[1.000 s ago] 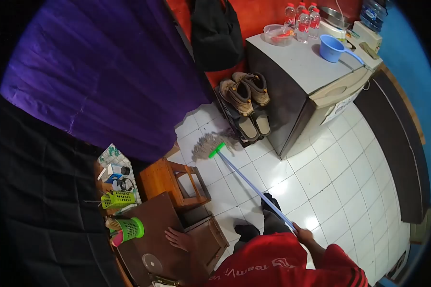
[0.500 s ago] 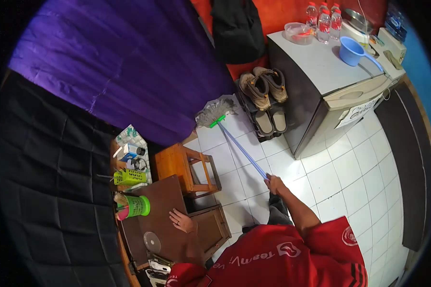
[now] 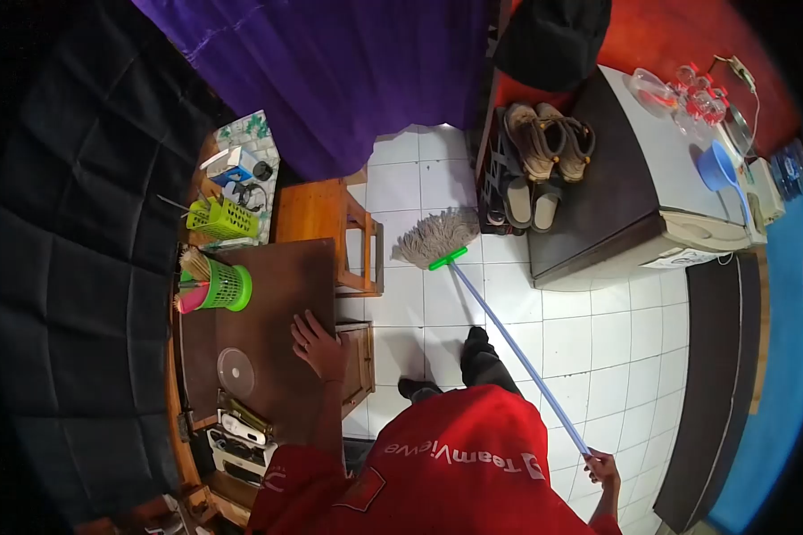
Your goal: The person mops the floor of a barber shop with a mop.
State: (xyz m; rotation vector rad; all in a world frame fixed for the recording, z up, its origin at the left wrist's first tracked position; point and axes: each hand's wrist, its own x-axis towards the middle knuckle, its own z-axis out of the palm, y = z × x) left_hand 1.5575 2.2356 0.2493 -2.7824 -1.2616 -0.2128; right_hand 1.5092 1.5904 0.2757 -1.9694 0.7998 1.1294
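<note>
My right hand is wrapped round the upper end of a mop's light blue handle, out at my right side. The mop has a grey string head on a green clamp, and its head lies on the white tiled floor ahead of my feet. Fingers spread, my left hand rests flat on the brown tabletop. A pale disc lies on that tabletop nearby, and a green basket with sticks and a pink item stands at its far left.
A wooden stool stands beyond the table. Boots and slippers sit on a rack beside the fridge. On the fridge are a blue dipper and several bottles. A purple curtain hangs ahead.
The mop head has been drawn back from under the curtain toward my feet. My right hand has pulled the handle back and to the right. My view has turned, while my left hand stays on the tabletop.
</note>
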